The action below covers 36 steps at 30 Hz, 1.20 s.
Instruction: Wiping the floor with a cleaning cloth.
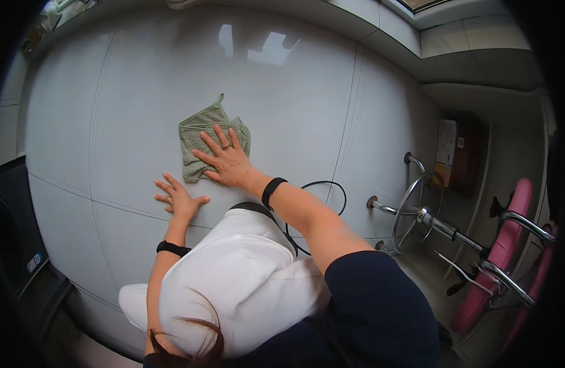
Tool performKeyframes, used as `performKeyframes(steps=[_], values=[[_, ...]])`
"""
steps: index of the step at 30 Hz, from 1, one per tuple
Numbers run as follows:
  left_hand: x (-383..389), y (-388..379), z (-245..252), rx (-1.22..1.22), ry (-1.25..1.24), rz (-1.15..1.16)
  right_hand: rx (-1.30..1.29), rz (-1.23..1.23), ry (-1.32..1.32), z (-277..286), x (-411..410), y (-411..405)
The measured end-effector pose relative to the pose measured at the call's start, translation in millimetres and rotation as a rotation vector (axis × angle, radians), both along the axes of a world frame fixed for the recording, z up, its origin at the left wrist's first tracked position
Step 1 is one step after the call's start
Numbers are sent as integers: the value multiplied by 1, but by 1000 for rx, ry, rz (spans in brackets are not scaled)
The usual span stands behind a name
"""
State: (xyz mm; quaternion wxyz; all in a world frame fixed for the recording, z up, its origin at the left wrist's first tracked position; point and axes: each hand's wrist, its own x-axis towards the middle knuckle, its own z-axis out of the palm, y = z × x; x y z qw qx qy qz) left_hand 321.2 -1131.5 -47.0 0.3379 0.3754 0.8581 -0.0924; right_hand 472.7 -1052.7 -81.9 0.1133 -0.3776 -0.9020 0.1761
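A folded green knitted cloth [193,134] with a hanging loop at its top corner lies flat on the pale tiled floor [291,138]. My right hand [227,158] presses on the cloth, palm down and fingers spread; a ring and a black wristband are on that arm. Just below and left of the cloth, my left hand [177,198] rests on the bare tiles with its fingers apart, holding nothing. What lies under the right palm is hidden. A small pale edge shows at the cloth's upper right side.
At the right stands a pink-padded stool [501,255] with a chrome base [418,214]. A black cable [345,191] curls over the floor beside my right forearm. A black appliance [15,230] is at the left, and a low wall ledge [310,16] runs along the far side.
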Motion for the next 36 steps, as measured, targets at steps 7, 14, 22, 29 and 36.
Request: performKeyframes(steps=[7,14,22,29,36], values=[[-4,0,-1,-29,45,5,28,-585,-257,-3,209,-52],[-5,-1,5,-40,28,43,-294,-1681,-390,-37,357,-35],[1,1,-7,-19,-9,63,35,-1144,-407,-24,207,115],[-4,2,19,-37,-63,128,135,-467,-195,1,-3,112],[-21,-44,40,60,-14,103,78,366,-112,4,-140,7]])
